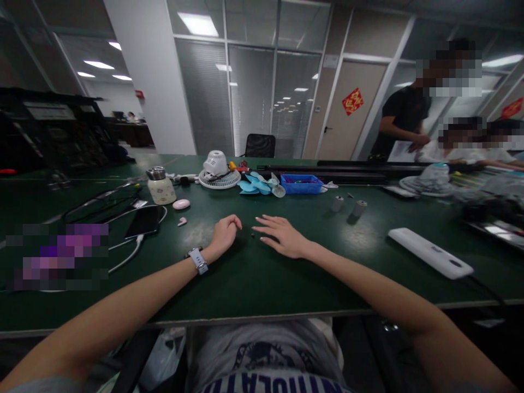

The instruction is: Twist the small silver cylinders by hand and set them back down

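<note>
My left hand (226,233), with a watch (199,260) on its wrist, rests on the green table with its fingers curled inward. What lies inside those fingers, if anything, is hidden. Across from it, my right hand (282,236) is held palm down with fingers apart and nothing in its grasp. Between the two hands sits a tiny dark piece (252,235), too small to name. Left of my left hand are a pink earbud (182,221) and its pink oval case (181,204).
Behind the hands stand a white fan part (219,177), light blue fan blades (260,184) and a blue tray (302,184). Two small metal cylinders (338,203) and a white power strip (429,252) are on the right. A bottle (161,188) and phone (144,221) are left. People are at the right.
</note>
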The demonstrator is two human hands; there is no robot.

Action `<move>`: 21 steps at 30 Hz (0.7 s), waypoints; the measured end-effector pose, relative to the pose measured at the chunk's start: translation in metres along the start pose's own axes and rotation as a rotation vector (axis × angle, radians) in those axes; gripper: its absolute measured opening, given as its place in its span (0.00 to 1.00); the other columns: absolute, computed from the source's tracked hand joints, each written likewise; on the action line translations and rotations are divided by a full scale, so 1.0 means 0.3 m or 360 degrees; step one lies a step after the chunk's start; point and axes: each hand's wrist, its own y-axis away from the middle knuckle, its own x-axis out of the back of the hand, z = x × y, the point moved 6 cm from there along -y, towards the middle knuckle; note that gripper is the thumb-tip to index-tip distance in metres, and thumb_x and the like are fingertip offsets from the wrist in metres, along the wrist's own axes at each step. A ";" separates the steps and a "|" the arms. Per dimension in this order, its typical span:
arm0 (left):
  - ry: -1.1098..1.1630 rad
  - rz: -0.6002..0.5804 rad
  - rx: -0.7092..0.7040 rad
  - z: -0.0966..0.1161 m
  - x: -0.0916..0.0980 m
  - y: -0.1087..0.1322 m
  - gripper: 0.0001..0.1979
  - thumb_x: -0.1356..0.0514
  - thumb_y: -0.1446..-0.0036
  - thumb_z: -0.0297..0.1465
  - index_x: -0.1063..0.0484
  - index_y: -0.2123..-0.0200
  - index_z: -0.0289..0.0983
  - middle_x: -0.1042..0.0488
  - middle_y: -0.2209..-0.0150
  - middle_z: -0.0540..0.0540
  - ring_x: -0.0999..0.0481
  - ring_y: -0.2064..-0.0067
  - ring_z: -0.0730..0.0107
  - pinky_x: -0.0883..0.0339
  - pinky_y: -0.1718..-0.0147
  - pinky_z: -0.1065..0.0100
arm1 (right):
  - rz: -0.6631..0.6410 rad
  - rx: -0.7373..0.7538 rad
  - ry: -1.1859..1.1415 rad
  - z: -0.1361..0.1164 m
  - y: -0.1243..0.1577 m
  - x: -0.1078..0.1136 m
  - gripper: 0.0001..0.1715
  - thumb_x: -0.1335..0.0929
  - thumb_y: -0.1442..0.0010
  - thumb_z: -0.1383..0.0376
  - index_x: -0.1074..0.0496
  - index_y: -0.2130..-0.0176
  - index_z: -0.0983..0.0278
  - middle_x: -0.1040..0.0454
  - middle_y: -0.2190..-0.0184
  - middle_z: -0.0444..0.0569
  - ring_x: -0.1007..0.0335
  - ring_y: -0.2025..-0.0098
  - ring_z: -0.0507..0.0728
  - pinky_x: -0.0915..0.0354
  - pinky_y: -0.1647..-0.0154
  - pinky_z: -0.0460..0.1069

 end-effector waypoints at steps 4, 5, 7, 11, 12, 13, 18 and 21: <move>-0.0062 -0.0022 -0.0028 0.008 -0.004 0.002 0.10 0.53 0.54 0.27 0.33 0.77 0.39 0.33 0.79 0.51 0.34 0.73 0.68 0.45 0.73 0.69 | -0.0140 0.0089 -0.0091 -0.047 -0.018 -0.070 0.26 0.43 0.31 0.59 0.39 0.36 0.59 0.45 0.33 0.48 0.57 0.30 0.60 0.52 0.34 0.61; -0.0076 -0.0025 -0.0025 0.009 -0.005 0.002 0.10 0.53 0.54 0.27 0.33 0.77 0.39 0.33 0.79 0.51 0.33 0.73 0.68 0.44 0.73 0.69 | -0.0153 0.0089 -0.0122 -0.040 -0.020 -0.075 0.26 0.43 0.31 0.60 0.39 0.36 0.59 0.43 0.34 0.48 0.55 0.31 0.59 0.51 0.35 0.60; -0.0100 -0.0031 -0.0016 0.009 -0.006 0.002 0.11 0.53 0.53 0.26 0.32 0.77 0.39 0.32 0.79 0.51 0.33 0.73 0.68 0.44 0.73 0.69 | -0.0141 0.0085 -0.0169 -0.026 -0.020 -0.076 0.25 0.42 0.31 0.62 0.37 0.38 0.59 0.38 0.37 0.48 0.49 0.33 0.59 0.47 0.36 0.59; -0.0130 -0.0046 -0.0021 0.010 -0.008 0.001 0.11 0.53 0.53 0.25 0.32 0.77 0.39 0.32 0.79 0.51 0.33 0.74 0.69 0.44 0.73 0.69 | 0.0008 0.0022 -0.0158 -0.011 -0.015 -0.056 0.18 0.37 0.35 0.66 0.25 0.48 0.59 0.23 0.50 0.47 0.31 0.45 0.57 0.39 0.44 0.55; -0.0135 -0.0045 -0.0026 0.010 -0.008 0.001 0.11 0.53 0.52 0.25 0.32 0.77 0.39 0.32 0.79 0.51 0.32 0.74 0.69 0.44 0.73 0.69 | 0.0049 -0.0004 -0.0141 -0.005 -0.013 -0.045 0.16 0.36 0.36 0.66 0.24 0.51 0.58 0.21 0.54 0.47 0.28 0.49 0.57 0.38 0.47 0.54; -0.0139 -0.0044 -0.0031 0.010 -0.007 0.000 0.11 0.53 0.53 0.25 0.32 0.77 0.39 0.32 0.79 0.51 0.32 0.74 0.69 0.44 0.73 0.69 | 0.0093 -0.0029 -0.0119 0.005 -0.009 -0.029 0.14 0.35 0.37 0.65 0.22 0.53 0.58 0.20 0.57 0.46 0.26 0.53 0.57 0.37 0.49 0.54; -0.0144 -0.0057 -0.0013 0.012 -0.005 0.002 0.11 0.53 0.53 0.26 0.31 0.77 0.39 0.34 0.80 0.52 0.34 0.75 0.69 0.45 0.74 0.69 | 0.0586 -0.0405 0.0166 0.217 0.088 0.197 0.17 0.37 0.36 0.62 0.23 0.52 0.58 0.21 0.57 0.48 0.27 0.56 0.58 0.38 0.52 0.53; -0.0147 -0.0073 -0.0003 0.015 -0.006 0.004 0.11 0.53 0.52 0.26 0.32 0.77 0.39 0.34 0.80 0.52 0.34 0.75 0.69 0.45 0.74 0.69 | 0.0984 -0.0959 0.0539 0.457 0.273 0.379 0.20 0.39 0.36 0.60 0.24 0.50 0.61 0.23 0.53 0.53 0.29 0.52 0.62 0.39 0.51 0.55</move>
